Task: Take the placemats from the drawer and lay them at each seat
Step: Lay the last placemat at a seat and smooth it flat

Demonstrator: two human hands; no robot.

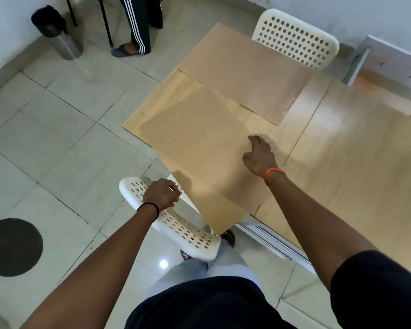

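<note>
1. The near placemat (199, 148) lies skewed on the wooden counter (342, 138). Its 6 o'clock corner juts past the counter's near edge and hangs over the floor beside the near white chair (176, 222).
2. The right hand (259, 155) rests on that mat's 3 o'clock edge, fingers (253, 138) bent and spread with the tips pressing down on the mat; whether they pinch the edge cannot be told.
3. The left hand (163, 193) hovers over the backrest of the near chair, at 9 o'clock of the mat's overhanging corner, fingers curled in loosely and holding nothing.
4. A far placemat (244, 70) lies flat at 12 o'clock, in front of the far white chair (297, 39). Its near edge meets or slightly overlaps the near mat's far corner.
5. Bare counter stretches from 1 to 4 o'clock of the right hand.
6. On the tiled floor (57, 129) at 9 to 10 o'clock there is open room; a lined bin (57, 32) stands by the wall at 11 o'clock, beside another person's legs (138, 27).
7. A dark round mark (12, 246) sits on the floor at 8 o'clock.
</note>
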